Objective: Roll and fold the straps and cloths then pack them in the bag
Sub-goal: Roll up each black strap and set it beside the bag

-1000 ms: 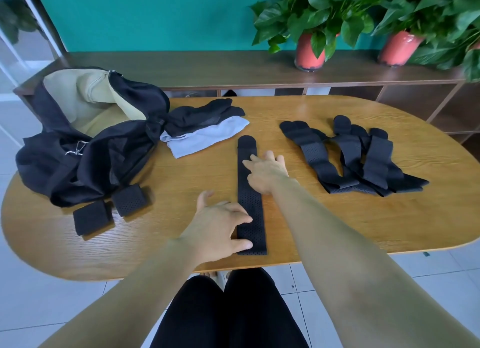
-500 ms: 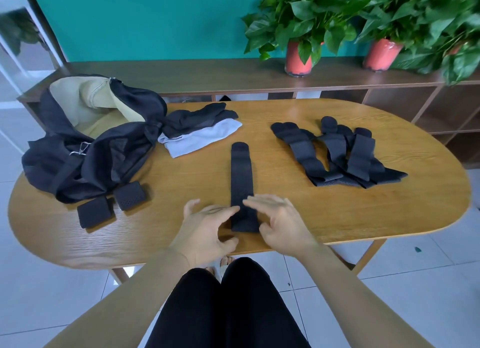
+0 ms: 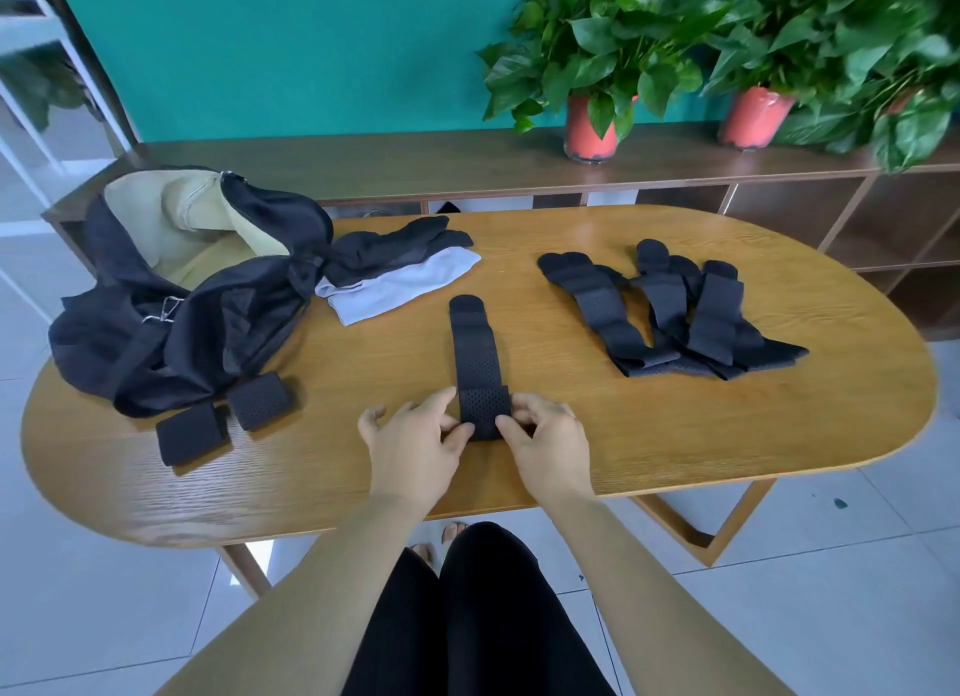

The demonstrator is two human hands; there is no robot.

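Black perforated strap (image 3: 475,347) lies lengthwise on the wooden table (image 3: 675,435), toward its front edge. The strap's near end, folded over once, is partly hidden under your fingers. Your left hand (image 3: 410,435) and right hand (image 3: 545,441) pinch that fold from either side, thumbs and forefingers narrowed on it.

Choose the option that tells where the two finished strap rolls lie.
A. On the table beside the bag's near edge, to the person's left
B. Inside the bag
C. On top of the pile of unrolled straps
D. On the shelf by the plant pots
A: one roll and the other roll lie side by side on the table, just in front of the bag.
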